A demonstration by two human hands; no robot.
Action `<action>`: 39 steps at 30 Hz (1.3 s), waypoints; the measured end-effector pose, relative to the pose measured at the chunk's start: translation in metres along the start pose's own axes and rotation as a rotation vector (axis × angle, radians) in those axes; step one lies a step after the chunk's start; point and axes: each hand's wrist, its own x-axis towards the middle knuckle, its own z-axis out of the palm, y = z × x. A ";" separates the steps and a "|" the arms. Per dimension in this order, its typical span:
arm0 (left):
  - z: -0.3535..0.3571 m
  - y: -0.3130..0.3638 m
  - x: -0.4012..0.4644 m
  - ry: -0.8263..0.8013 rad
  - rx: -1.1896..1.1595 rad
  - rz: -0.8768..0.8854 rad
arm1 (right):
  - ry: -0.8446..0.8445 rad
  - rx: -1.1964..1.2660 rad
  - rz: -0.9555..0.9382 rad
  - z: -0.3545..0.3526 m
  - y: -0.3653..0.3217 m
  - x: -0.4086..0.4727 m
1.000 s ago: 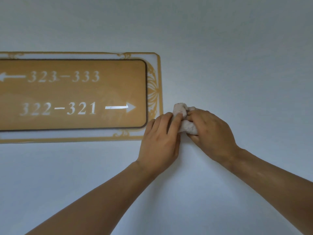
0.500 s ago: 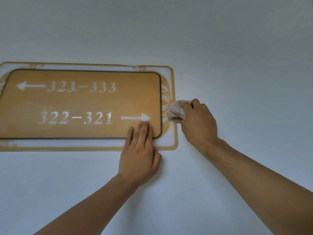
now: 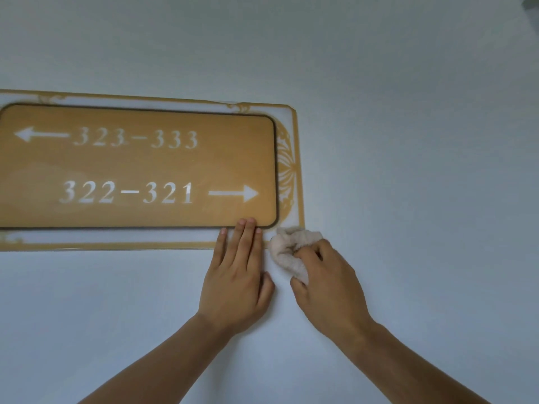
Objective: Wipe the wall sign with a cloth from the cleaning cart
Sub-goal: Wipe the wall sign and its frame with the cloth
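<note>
A gold wall sign [image 3: 140, 167] with white room numbers and arrows hangs on the pale wall, inside a clear plate with a gold ornamental border. My left hand [image 3: 237, 275] lies flat against the wall, fingers together, with the fingertips on the sign's lower right edge. My right hand [image 3: 326, 281] grips a bunched cream cloth [image 3: 288, 249], which presses against the plate's bottom right corner. The sign's left end runs out of view.
Bare pale wall [image 3: 408, 141] surrounds the sign above, below and to the right. A small grey shape [image 3: 532, 1] shows at the top right corner. The cleaning cart is not in view.
My right hand has slid the cloth down from the sign's right border to its bottom right corner. My left hand has shifted a little lower along the bottom edge.
</note>
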 end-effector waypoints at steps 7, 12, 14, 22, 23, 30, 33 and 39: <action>-0.033 -0.028 -0.005 0.035 -0.073 -0.010 | 0.157 0.184 0.039 -0.020 -0.023 0.007; -0.059 -0.059 -0.002 0.030 -0.001 -0.084 | 0.336 0.219 0.030 -0.041 -0.023 0.059; -0.067 -0.063 0.003 0.036 0.014 -0.078 | 0.362 0.169 0.005 -0.044 -0.023 0.078; -0.096 -0.065 0.048 0.112 0.051 -0.018 | 0.442 -0.012 -0.016 -0.050 -0.033 0.137; -0.098 -0.064 0.055 0.107 0.061 -0.016 | 0.445 -0.013 -0.009 -0.051 -0.036 0.142; -0.101 -0.065 0.085 0.083 0.114 0.058 | 0.425 -0.137 -0.016 -0.056 -0.043 0.179; -0.100 -0.073 0.098 0.103 0.125 0.061 | 0.443 -0.213 0.012 -0.063 -0.038 0.201; -0.097 -0.096 0.122 0.127 0.156 0.041 | 0.616 -0.247 0.109 -0.078 -0.040 0.250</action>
